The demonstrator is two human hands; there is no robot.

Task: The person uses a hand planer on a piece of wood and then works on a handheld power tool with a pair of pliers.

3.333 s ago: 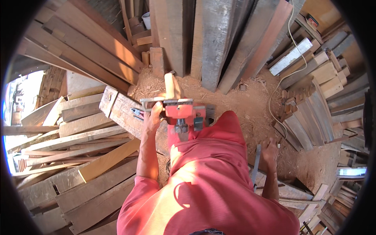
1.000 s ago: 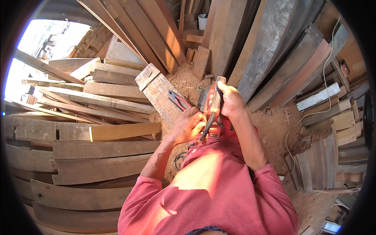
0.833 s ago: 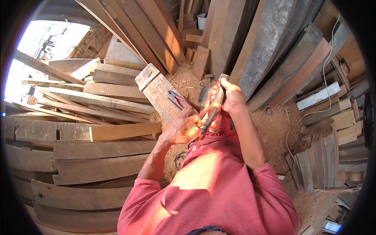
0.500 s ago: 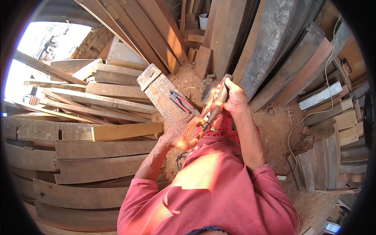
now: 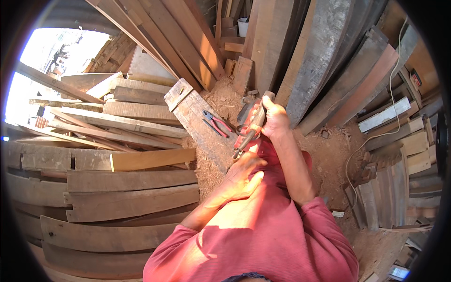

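A long narrow tool (image 5: 254,125) with a brown-grey body, reddish lit parts and a dark rod at its near end slants above my lap; its exact kind is not clear. My right hand (image 5: 276,118) wraps round its far part, thumb on top. Just below the near end is my left hand (image 5: 245,175), thumb apart from the slightly blurred fingers, with nothing visible in it. Pliers (image 5: 217,123) with red-and-black handles lie on a worn plank (image 5: 192,117) to the left, beside a thin dark piece.
Stacked boards (image 5: 131,181) fill the left side. Tall planks (image 5: 270,47) lean ahead and to the right. Sawdust (image 5: 329,155) covers the ground, and a pale cable (image 5: 371,138) runs down the right. A white bucket (image 5: 243,27) stands at the back.
My left hand has come away from the tool's near end, moving down and toward my body. My right hand, still gripping the tool, has shifted slightly down and left.
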